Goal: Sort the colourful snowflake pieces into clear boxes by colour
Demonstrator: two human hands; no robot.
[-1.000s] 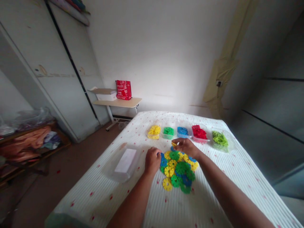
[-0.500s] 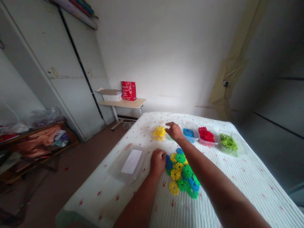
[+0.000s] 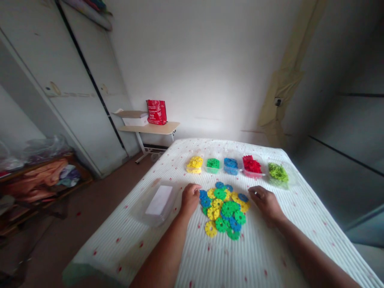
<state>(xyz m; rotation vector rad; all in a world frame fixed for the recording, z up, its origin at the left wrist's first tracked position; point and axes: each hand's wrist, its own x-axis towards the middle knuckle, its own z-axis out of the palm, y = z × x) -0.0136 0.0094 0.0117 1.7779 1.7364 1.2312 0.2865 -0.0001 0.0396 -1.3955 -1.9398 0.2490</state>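
Observation:
A loose pile of notched plastic discs in blue, yellow and green lies on the table in front of me. My left hand rests at the pile's left edge, beside several blue discs. Its fingers are curled together, and anything between them is hidden. At the opposite edge is my right hand, low over the cloth, with its fingers bent and slightly apart. No disc shows in it. Behind the pile stand clear tubs of yellow pieces, green pieces, blue pieces, red pieces and light green pieces.
A clear plastic container with a white rectangular piece sits left of my left hand. The table has a striped cloth. Against the wall, a side table holds a red bag and a white box.
My right hand has come back from above the green tub to the pile's right edge, uncovering that tub. The left hand stays at the pile's left. The view has shifted slightly.

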